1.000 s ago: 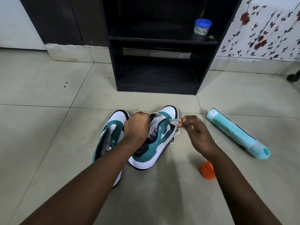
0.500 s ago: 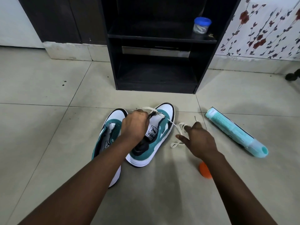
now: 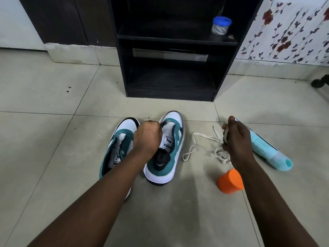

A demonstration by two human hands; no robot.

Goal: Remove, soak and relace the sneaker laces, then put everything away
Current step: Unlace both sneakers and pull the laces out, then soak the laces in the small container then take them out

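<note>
On the tiled floor [image 3: 53, 104], two teal-and-white sneakers [image 3: 165, 148] sit side by side, toes pointing far. Your left hand [image 3: 147, 138] curls its fingers around the right sneaker's tongue. Your right hand [image 3: 235, 138] grips bunched white laces [image 3: 204, 148], which trail onto the floor between that sneaker and a teal bottle [image 3: 267, 148].

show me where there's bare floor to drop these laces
Bare tile lies left of the left sneaker, and between the sneakers and the shelf. It is crowded on the right: laces held by the right hand, orange cap and teal bottle.
</note>
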